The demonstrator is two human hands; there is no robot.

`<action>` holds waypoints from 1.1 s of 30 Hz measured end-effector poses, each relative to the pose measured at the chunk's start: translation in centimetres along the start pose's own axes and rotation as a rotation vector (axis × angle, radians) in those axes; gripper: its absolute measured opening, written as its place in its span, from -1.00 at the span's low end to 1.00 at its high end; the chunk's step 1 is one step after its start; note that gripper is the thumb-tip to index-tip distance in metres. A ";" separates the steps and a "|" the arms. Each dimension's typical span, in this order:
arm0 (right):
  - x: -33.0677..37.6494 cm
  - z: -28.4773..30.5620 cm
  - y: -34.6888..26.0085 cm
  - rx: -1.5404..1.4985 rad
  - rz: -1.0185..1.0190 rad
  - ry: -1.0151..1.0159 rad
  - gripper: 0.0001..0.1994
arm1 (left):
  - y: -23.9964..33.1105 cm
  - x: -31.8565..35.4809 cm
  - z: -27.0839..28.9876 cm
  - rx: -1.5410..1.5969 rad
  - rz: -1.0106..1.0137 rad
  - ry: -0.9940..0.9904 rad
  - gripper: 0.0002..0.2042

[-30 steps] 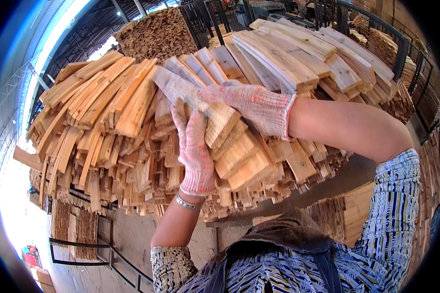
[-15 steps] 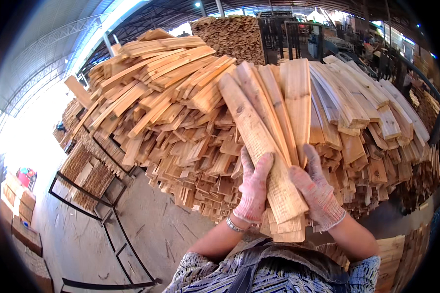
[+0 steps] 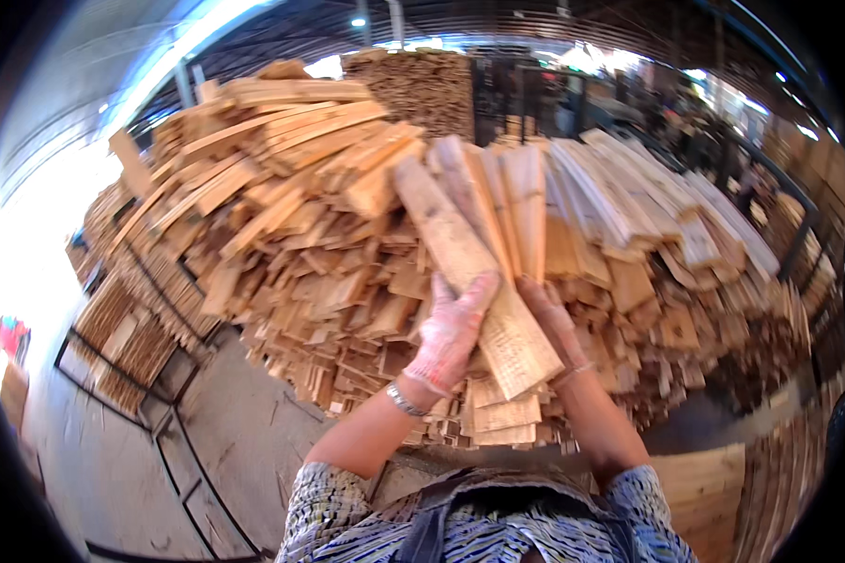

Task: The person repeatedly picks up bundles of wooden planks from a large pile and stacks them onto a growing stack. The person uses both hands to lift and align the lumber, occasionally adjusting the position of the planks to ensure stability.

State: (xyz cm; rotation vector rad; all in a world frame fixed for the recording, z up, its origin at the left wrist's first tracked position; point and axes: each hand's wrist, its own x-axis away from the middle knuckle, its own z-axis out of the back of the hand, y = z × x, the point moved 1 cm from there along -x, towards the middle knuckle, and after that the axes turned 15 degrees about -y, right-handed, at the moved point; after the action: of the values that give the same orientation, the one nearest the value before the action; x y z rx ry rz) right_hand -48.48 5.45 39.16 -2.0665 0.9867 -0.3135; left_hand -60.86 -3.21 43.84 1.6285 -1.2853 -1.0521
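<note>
1. Our left hand (image 3: 453,328), in a pinkish knitted glove, grips the board at 7 o'clock; the thumb lies across its upper face. We read all clock directions from the board's middle, with 12 at the top of the view.
2. Our right hand (image 3: 552,327), also gloved, lies along the board's edge at 4 o'clock. Its fingers are blurred and partly covered; we cannot tell whether they are closed on the wood.
3. We locate the board (image 3: 458,246) between both hands, sloping from 11 o'clock to 5 o'clock, above the front of the pile.
4. At 6 o'clock, we see shorter board ends (image 3: 504,415) below the board's near end.
5. On our left wrist we note a silvery band (image 3: 406,399).
6. Around the board we find the large timber pile (image 3: 338,310): orange-toned planks (image 3: 300,131) at 10 o'clock, paler planks (image 3: 620,197) at 2 o'clock.
7. Farther out, we observe a tall stack (image 3: 408,89) at 11 o'clock and a black metal frame (image 3: 214,479) at 8 o'clock, on the grey floor (image 3: 244,436).
</note>
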 end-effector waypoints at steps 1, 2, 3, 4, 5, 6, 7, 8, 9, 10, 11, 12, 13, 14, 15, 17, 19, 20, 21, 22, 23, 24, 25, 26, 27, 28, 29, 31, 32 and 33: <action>-0.4 0.4 0.0 -0.031 0.035 -0.025 -0.60 | 0.1 0.0 -0.2 -0.045 -0.013 -0.006 -0.37; 0.7 0.6 0.1 0.022 0.076 0.029 -0.58 | -1.2 0.4 -0.6 -0.067 -0.066 -0.034 -0.29; 1.4 0.0 0.4 0.067 0.110 0.055 -0.55 | -1.8 1.1 -0.4 -0.100 -0.136 -0.043 -0.21; 2.0 0.2 0.7 0.019 0.143 -0.051 -0.48 | -1.8 2.1 -1.0 -0.136 -0.114 -0.012 -0.08; 2.9 0.2 0.1 0.018 0.175 -0.107 -0.43 | -2.3 2.4 -1.1 0.011 -0.194 -0.094 0.00; 3.3 0.2 -0.1 0.086 0.190 -0.101 -0.37 | -2.3 2.7 -1.2 0.035 -0.204 -0.129 0.02; 3.8 0.2 -0.6 0.159 0.203 -0.088 -0.31 | -2.2 3.2 -1.6 0.066 -0.211 -0.165 0.03; 4.4 0.1 -1.4 0.259 0.226 -0.053 -0.28 | -2.7 3.1 -1.6 0.052 -0.251 -0.202 0.02; 4.8 -0.2 -2.4 0.359 0.243 -0.029 -0.25 | -3.0 3.2 -1.6 0.037 -0.296 -0.232 0.00; 5.3 -0.1 -3.0 0.458 0.259 -0.007 -0.22 | -3.2 3.3 -1.6 0.020 -0.340 -0.259 -0.01; 5.7 1.5 -3.1 0.537 0.249 0.009 -0.08 | -2.7 3.1 -1.5 -0.035 -0.301 -0.333 -0.03; 6.5 2.0 -3.1 0.516 0.358 -0.016 -0.05 | -1.8 2.6 -1.3 -0.079 -0.262 -0.405 -0.05; 7.7 2.7 -3.5 0.509 0.465 -0.024 -0.03 | -1.6 1.6 -1.8 -0.103 -0.218 -0.493 -0.07; 8.6 3.3 -3.8 0.511 0.484 0.005 0.02 | -1.4 0.6 -2.6 0.133 -0.045 -0.453 -0.11; 9.7 3.8 -3.8 0.459 0.502 0.000 -0.04 | -1.8 0.0 -4.4 0.236 -0.010 -0.459 -0.10; 12.2 6.6 -4.7 0.576 0.484 0.107 -0.11 | -4.8 -0.3 -6.8 0.140 -0.126 -0.532 -0.11; 14.4 7.6 -5.8 0.569 0.566 0.241 -0.31 | -6.1 -1.1 -10.0 0.126 -0.137 -0.627 -0.15; 16.2 8.4 -6.9 0.638 0.542 0.322 -0.35 | -6.6 -1.5 -11.4 0.150 -0.079 -0.705 -0.16; 18.2 9.7 -7.7 0.733 0.550 0.402 -0.34 | -7.8 -1.6 -13.0 0.169 0.009 -0.796 -0.18; 20.1 11.1 -8.4 0.876 0.566 0.470 -0.32 | -8.9 -2.0 -14.0 0.084 0.030 -0.853 -0.21; 21.4 12.2 -8.7 1.027 0.590 0.533 -0.30 | -9.8 -2.0 -14.8 0.087 0.151 -0.856 -0.23; 23.6 12.9 -9.3 1.171 0.615 0.596 -0.28 | -11.3 -2.3 -16.3 0.095 0.141 -0.922 -0.21; 25.5 13.8 -9.9 1.246 0.647 0.651 -0.25 | -12.7 -2.1 -17.9 -0.008 0.056 -0.896 -0.19; 27.5 14.0 -10.3 1.165 0.678 0.654 -0.21 | -13.9 -2.0 -19.7 -0.038 0.057 -0.965 -0.04; 30.0 14.2 -11.2 1.102 0.719 0.642 -0.16 | -15.5 -1.8 -21.6 0.030 0.119 -0.962 -0.13; 33.3 14.6 -12.1 1.158 0.730 0.728 -0.13 | -17.7 -1.9 -24.2 0.058 0.125 -1.076 -0.10; 36.7 15.1 -12.7 1.208 0.730 0.787 -0.10 | -20.2 -2.1 -27.1 0.075 0.099 -1.213 -0.01; 35.0 13.6 -11.8 1.199 0.527 1.040 -0.08 | -24.3 -7.8 -26.2 0.062 0.018 -1.329 0.11; 38.7 15.0 -12.1 1.249 0.505 1.088 -0.02 | -27.0 -7.6 -28.1 -0.335 -0.316 -1.345 0.18; 41.0 15.9 -11.9 1.316 0.462 1.163 0.03 | -27.8 -6.1 -31.1 -0.174 -0.189 -1.431 0.17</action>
State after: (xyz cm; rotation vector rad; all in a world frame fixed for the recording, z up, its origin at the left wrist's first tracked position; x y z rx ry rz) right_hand -6.56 -11.50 33.36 -0.3136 1.2757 -1.4997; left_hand -23.68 10.30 29.39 0.7029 -1.7502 -2.5625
